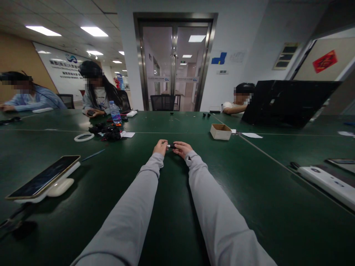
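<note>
Out over the green table [166, 221], both my arms reach forward and the hands almost meet. A small dark stick-like piece with a silvery end [171, 146] lies level between them; it is too small to name. The fingers of my left hand [160, 147] pinch its silvery end. My right hand [183, 148] is closed on the dark end, thumb and fingers together. Part of the piece is hidden by the fingers.
Left of my hands lie a white tape roll [84, 137], a heap of black gear [108, 131] and a water bottle [115, 112]. A phone on a stand [46, 177] is nearer. To the right are a small open box [220, 132] and a monitor [288, 101]. Several people sit around.
</note>
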Demonstrator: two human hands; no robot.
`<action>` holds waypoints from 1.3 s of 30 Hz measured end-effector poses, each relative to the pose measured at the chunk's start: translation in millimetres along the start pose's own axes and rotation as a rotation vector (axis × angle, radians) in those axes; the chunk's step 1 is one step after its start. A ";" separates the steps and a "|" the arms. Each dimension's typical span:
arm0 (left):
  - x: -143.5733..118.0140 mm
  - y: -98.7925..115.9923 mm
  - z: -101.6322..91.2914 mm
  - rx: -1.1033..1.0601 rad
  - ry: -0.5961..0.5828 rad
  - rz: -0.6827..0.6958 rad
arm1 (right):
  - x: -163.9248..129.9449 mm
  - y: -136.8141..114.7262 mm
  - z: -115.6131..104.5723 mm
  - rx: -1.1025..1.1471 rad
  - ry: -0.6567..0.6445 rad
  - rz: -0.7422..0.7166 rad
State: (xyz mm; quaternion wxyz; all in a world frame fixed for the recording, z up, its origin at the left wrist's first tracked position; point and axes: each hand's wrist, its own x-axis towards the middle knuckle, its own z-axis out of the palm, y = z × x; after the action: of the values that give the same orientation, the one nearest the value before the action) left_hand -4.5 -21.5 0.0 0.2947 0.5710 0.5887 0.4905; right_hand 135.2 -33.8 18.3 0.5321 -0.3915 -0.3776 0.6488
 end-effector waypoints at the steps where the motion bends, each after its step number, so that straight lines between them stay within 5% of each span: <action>1: 0.3 -0.6 0.2 -0.007 -0.012 0.001 | -0.5 -0.3 0.3 0.000 -0.003 0.001; 39: -0.4 -0.8 -0.4 -0.076 -0.118 0.048 | 3.4 2.0 -3.2 -0.032 -0.020 0.005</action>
State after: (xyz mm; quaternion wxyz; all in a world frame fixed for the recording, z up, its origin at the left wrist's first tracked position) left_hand -5.1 -21.9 -0.7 0.3386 0.6012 0.5373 0.4849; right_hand 136.9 -30.5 14.8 0.5205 -0.3944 -0.3923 0.6478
